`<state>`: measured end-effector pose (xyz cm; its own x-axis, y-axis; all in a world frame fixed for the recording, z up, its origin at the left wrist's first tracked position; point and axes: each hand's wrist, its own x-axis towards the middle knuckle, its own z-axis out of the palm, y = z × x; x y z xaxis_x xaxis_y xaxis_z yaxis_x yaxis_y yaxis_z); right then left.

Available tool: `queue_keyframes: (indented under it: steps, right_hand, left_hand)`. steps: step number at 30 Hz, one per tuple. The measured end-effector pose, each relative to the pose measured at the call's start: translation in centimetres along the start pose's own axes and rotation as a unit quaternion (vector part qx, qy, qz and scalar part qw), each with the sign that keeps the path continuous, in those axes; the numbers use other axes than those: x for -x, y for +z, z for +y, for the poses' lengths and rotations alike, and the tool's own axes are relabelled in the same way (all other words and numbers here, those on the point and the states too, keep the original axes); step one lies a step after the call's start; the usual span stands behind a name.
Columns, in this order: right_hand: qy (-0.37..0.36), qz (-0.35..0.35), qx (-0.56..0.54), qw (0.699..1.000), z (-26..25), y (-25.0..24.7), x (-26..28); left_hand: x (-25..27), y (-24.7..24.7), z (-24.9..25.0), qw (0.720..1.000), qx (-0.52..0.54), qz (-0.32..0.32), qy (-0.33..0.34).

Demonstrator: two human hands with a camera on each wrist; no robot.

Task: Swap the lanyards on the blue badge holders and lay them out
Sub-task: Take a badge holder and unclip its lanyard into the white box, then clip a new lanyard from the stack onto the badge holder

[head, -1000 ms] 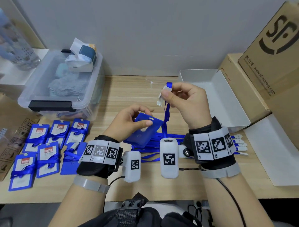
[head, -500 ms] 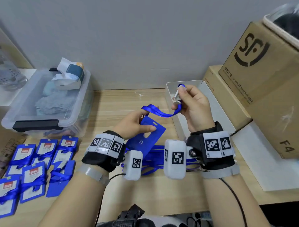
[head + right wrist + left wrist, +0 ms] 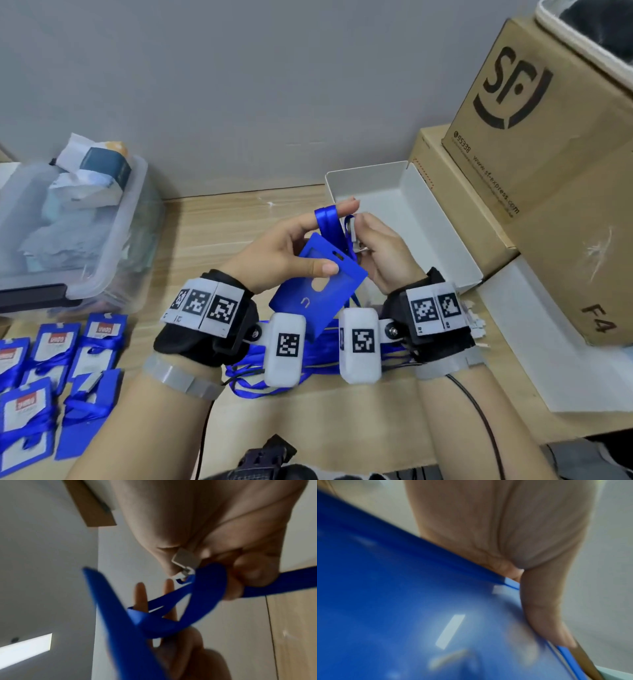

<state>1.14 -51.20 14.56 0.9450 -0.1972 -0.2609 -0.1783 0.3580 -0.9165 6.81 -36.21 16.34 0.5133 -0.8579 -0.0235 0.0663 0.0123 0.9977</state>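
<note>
hands drawn together: left hand [image 3: 284,246] grips badge holder [image 3: 317,284], right hand [image 3: 383,253] pinches lanyard clip [image 3: 352,229] before white box [image 3: 411,205].

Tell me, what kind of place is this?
Probably an office or packing desk. A wooden table holds rows of finished badges, shipping boxes stack by the wall, and a storage bin sits nearby, while hands work on a badge holder.

Bare tabletop [image 3: 219,222] lies open behind the hands, hemmed by a plastic bin [image 3: 113,260] left, a white tray [image 3: 421,219] and cardboard boxes [image 3: 548,171] right.
</note>
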Motion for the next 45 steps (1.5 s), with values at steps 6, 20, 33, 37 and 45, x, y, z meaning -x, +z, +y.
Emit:
queue_keyframes:
  steps: [6, 20, 33, 37, 45]
  right_hand:
    - [-0.168, 0.185, 0.015, 0.968, -2.8, -3.3, -2.9]
    - [0.012, 0.211, 0.243, 0.947, 2.2, -8.1, -4.1]
    - [0.057, 0.385, 0.206, 0.898, 12.2, -13.5, 5.2]
    - [0.068, 0.49, 0.198, 0.846, 13.2, -15.4, 6.9]
    - [0.142, 0.499, 0.205, 0.83, 14.5, -17.5, 6.2]
  left_hand:
    - [-1.4, -1.6, -3.1, 0.983, 0.0, 0.181, -0.041]
    - [0.2, -2.1, -6.6, 0.929, 0.028, 0.363, -0.061]
    - [1.8, 2.5, -8.9, 0.934, 0.055, 0.341, -0.092]
    - [1.7, 4.3, -9.5, 0.937, 0.038, 0.332, -0.1]
    - [2.5, 5.2, -9.7, 0.94, 0.029, 0.322, -0.111]
